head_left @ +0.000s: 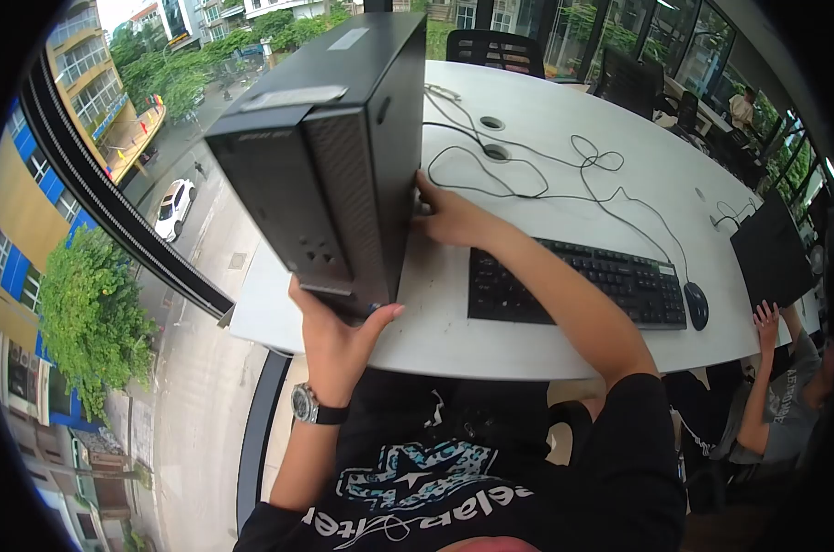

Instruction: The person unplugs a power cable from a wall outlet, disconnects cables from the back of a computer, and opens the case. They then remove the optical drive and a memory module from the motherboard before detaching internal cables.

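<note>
A black desktop computer tower (330, 184) stands tall at the table's left end, close over the white top, its front panel facing me. My left hand (337, 340), with a watch on the wrist, grips the tower's lower front edge; the thumb lies across the bottom corner and the other fingers are partly hidden by the case. Against the tower's right side, low down and farther back, is my right hand (449, 216), its fingers curled at the case. My right forearm passes over a black keyboard (601, 285).
On the white table (527, 354) a black mouse (696, 305) sits right of the keyboard. Loose cables (564, 195) trail near the grommet holes. At right, another person's hand (766, 324) touches a dark monitor (774, 248). A window borders the table's left; an office chair (495, 53) stands behind.
</note>
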The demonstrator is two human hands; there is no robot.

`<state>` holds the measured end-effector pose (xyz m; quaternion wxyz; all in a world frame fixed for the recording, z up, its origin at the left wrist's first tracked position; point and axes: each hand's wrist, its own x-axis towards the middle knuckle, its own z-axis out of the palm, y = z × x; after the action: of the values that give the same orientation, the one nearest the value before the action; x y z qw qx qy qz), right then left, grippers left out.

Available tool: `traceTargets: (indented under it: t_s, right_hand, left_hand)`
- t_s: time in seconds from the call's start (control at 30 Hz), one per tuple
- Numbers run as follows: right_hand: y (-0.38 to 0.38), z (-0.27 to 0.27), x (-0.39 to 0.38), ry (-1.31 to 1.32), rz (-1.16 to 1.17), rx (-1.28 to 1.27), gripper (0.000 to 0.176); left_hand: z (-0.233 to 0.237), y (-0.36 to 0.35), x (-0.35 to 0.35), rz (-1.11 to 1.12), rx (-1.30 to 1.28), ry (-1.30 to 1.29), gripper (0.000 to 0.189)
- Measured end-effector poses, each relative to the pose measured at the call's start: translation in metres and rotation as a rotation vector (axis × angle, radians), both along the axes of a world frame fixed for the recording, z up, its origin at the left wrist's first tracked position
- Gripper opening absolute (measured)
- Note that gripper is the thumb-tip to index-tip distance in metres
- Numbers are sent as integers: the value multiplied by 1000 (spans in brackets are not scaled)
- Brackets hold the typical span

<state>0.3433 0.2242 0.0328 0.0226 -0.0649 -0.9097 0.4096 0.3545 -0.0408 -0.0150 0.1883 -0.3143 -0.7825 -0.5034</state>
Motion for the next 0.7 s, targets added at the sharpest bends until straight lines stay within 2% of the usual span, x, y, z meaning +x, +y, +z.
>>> traceTargets:
  t_s: [0.07,0.1,0.13,0.17,0.2,0.23,0.33,0.47,0.53,0.67,0.7]
  right_hand:
    - [-18,23,26,-79,-14,44,89]
    - [-21,17,34,-84,-1,56,89]
    - [-24,9,42,42,44,128,92]
    - [-30,1,50,166,91,197,96]
    - [-40,-1,58,158,160,57,105]
    - [-49,-6,63,154,176,65,105]
    - [-53,-23,63,171,261,-176,123]
    - [-54,-20,57,177,253,-145,121]
    - [-57,-13,57,54,240,-198,116]
    - [-60,-11,68,72,200,-158,111]
    - [-63,-3,79,83,195,-29,104]
  left_hand:
    - [5,-6,3,-23,-12,-58,122]
    - [7,-7,2,-53,-6,-105,123]
    - [6,-9,-1,-45,-30,8,127]
    - [5,-10,-2,-28,-17,0,127]
    - [5,-8,-2,-66,4,-36,128]
    - [5,-7,-3,-106,25,-67,130]
    - [-2,-6,-14,-133,27,-31,130]
    - [0,-7,-20,-127,-8,14,129]
    - [1,-8,-19,-133,-11,16,129]
    - [6,-11,-16,-167,-4,-74,127]
    - [6,-12,-15,-176,-6,-113,125]
